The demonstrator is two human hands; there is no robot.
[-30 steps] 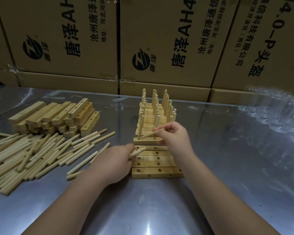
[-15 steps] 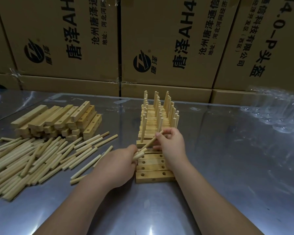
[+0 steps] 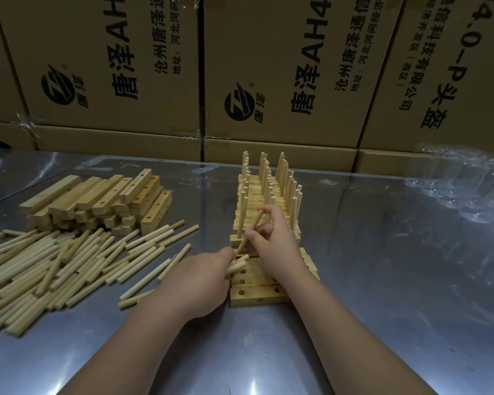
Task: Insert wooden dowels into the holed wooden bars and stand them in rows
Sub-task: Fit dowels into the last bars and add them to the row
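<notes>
Toward twelve o'clock my right fingers pinch a tilted dowel over the bar; left fingers clutch spares; next, seat it upright.

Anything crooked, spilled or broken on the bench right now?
Nothing damaged or spilled. The one leaning dowel is pinched in the right hand, not yet seated. The standing dowels look upright; loose dowels lie in an untidy heap at left.

Steel table: dowels, bars.
</notes>
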